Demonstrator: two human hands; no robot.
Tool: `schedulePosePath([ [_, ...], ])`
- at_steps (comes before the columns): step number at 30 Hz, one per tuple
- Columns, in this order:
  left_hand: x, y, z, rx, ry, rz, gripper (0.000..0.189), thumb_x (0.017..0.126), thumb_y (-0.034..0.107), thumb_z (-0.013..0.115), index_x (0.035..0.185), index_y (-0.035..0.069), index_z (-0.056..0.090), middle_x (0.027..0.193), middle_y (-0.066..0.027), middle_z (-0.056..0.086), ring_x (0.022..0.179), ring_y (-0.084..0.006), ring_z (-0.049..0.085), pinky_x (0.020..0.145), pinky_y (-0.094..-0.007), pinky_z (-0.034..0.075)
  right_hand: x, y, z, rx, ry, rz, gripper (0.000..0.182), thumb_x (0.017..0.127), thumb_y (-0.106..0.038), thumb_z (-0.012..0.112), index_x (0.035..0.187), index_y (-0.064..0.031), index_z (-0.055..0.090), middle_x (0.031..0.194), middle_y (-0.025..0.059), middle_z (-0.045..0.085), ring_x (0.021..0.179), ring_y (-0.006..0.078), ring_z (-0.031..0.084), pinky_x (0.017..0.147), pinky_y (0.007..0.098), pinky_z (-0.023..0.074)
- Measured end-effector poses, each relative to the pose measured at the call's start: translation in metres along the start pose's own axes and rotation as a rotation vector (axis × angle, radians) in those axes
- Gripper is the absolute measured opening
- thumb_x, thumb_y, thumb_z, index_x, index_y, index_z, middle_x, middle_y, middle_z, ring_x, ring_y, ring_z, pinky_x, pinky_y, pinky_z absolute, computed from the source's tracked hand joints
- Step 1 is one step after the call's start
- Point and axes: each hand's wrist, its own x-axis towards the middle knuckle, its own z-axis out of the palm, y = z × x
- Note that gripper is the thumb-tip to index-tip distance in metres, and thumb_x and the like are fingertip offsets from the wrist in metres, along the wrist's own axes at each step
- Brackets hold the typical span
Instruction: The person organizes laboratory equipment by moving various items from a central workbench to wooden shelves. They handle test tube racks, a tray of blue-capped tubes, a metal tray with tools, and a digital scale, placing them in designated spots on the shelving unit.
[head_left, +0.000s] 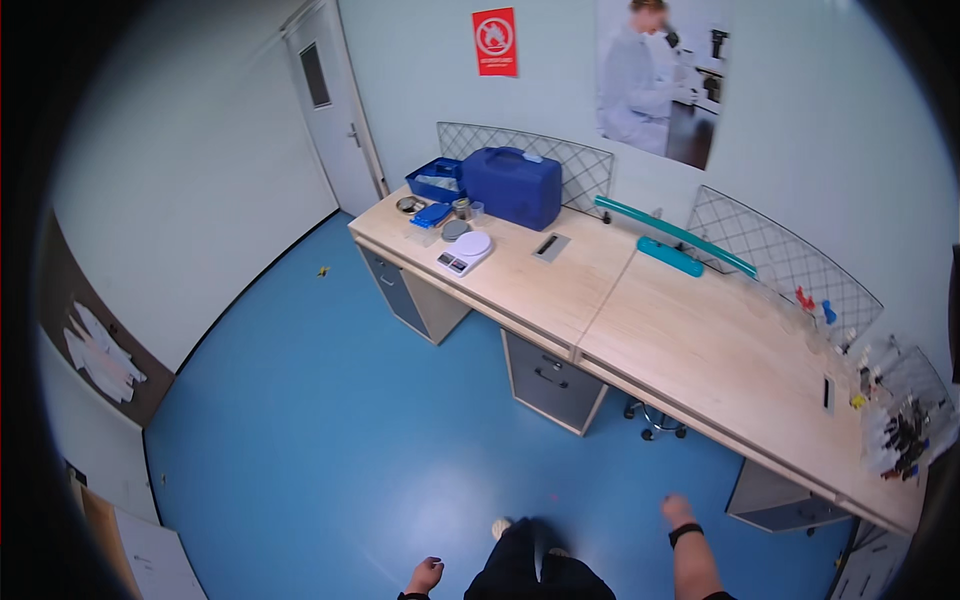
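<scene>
My left hand (426, 576) hangs low at the bottom edge, over the blue floor (315, 450). Its fingers are curled together and nothing shows in them. On the other side of my dark-trousered legs, my right hand (677, 511) is held out below the front edge of the long wooden workbench (697, 352), apart from it. A black band (685, 533) circles that wrist. The right hand is blurred, so its grip is unclear. At the bench's far left are a white kitchen scale (466, 253), a grey round disc (455, 230) and a blue plastic case (512, 187).
A blue tray (436, 180) and a metal dish (410, 205) stand at the far bench end. A teal lamp (675, 234) spans the bench back. Clear glassware and dark-handled items (906, 439) crowd the right end. Drawer cabinets (553, 382) and a wheeled stool base (656, 424) sit below.
</scene>
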Motion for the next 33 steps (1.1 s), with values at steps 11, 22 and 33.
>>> schedulePosePath([
  [11,0.155,-0.038,-0.053,0.042,-0.159,-0.113,0.04,0.082,0.036,0.041,0.103,0.005,0.055,0.109,-0.012,0.054,0.103,-0.0266,0.047,0.087,-0.0366,0.037,0.1,-0.225,0.069,0.064,-0.428,-0.435,0.031,0.075,-0.028,0.045,0.09,-0.0024,0.057,0.09,0.0213,0.056,0.084,0.0362,0.054,0.074,0.0382,0.0433],
  [22,0.32,0.004,-0.216,-0.264,0.192,-0.229,0.034,0.07,0.023,0.05,0.092,0.0,0.058,0.084,-0.0144,0.061,0.083,-0.0246,0.057,0.075,-0.0321,0.044,0.197,-0.362,0.051,0.133,-0.161,-0.315,0.022,0.067,-0.015,0.053,0.082,0.0,0.059,0.081,0.0218,0.058,0.077,0.0359,0.056,0.069,0.0415,0.044],
  [33,0.514,0.079,-0.287,-0.166,-0.063,-0.132,0.034,0.075,0.03,0.044,0.091,0.005,0.06,0.081,-0.0102,0.06,0.074,-0.0197,0.057,0.071,-0.0295,0.044,0.32,-0.683,-0.037,0.481,0.276,-0.489,0.018,0.07,-0.016,0.053,0.062,0.0004,0.053,0.058,0.0175,0.052,0.052,0.0317,0.052,0.049,0.0373,0.0414],
])
